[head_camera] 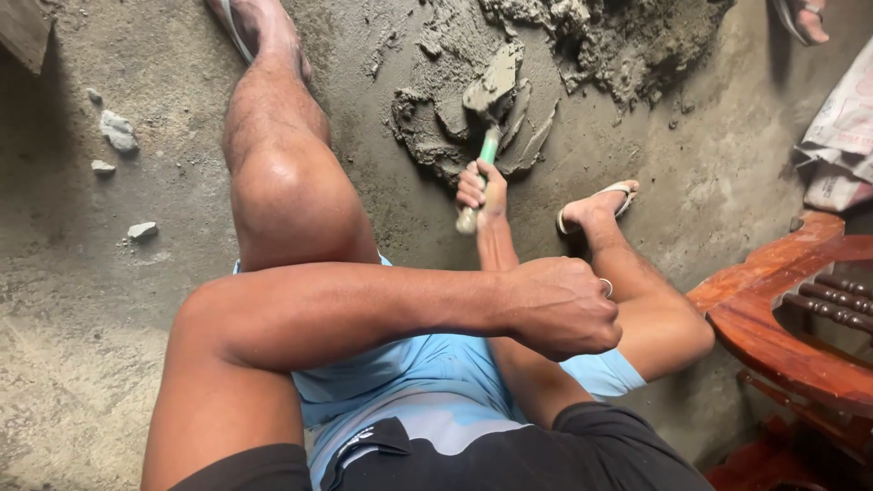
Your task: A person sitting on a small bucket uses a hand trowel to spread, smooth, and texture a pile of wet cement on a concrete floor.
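Two hands in view, both the person's own. Right hand (475, 186) closed around the green handle of a trowel (491, 91); blade loaded with wet grey mortar and resting in the mortar pile (473, 118) on the concrete floor (73, 300), toward the floor's far edge. Left hand (562, 307) clenched in a fist, holding nothing that shows, ring on one finger, forearm laid across the lap above the blue shorts (409, 364).

Around: bare left knee (286, 195) raised just left of the trowel hand; right foot in a sandal (596, 205) just right of it. Larger heap of mortar (627, 45) beyond the pile. Loose stone chips (118, 132) lie on the floor toward its left edge. Red wooden chair (791, 309) at the right edge, a sack (841, 136) behind it.

Hidden or cut off: another person's sandalled foot (800, 18) clipped by the top right corner; chair only partly in frame; the trowel hand's palm side hidden; handle end pokes out below the fist.
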